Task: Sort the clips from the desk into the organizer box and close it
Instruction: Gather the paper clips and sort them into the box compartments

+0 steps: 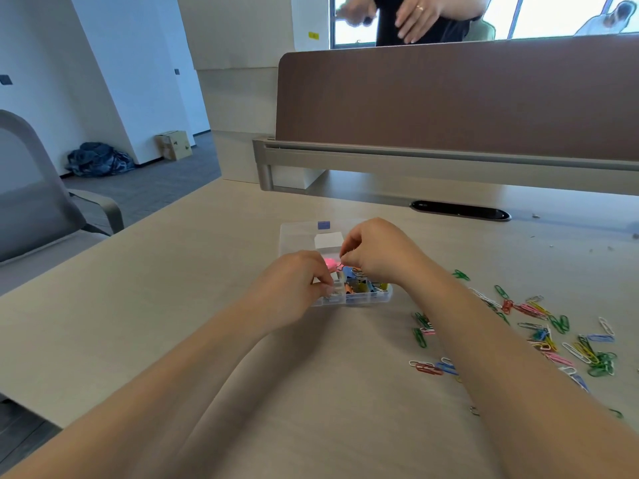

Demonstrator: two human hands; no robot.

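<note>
Left grip curled over the near left corner of the clear plastic organizer box, fingertips pressed together at the box's front wall; whether pinching a clip there, cannot tell. Right grip hovering above the middle of the box, thumb and forefinger pinched close beside a small pink clip; whether actually touching it, cannot tell from this angle. Both bare forearms reaching forward from the bottom edge across the pale beige tabletop.

Box resting open on the tabletop, centre of view, with its transparent lid laid back on the far side and a small blue latch at the lid's far edge. Compartments on the right half holding mixed blue, yellow and orange binder clips.

Scattered to the right of the box, well apart from it, a loose spread of coloured wire paper clips in green, pink, white, blue, red and yellow, lying flat on the tabletop.

Beyond the box, a dark oval cable slot in the tabletop, then a brown fabric divider panel. Grey office chair at left. Hands of another person above the divider.
</note>
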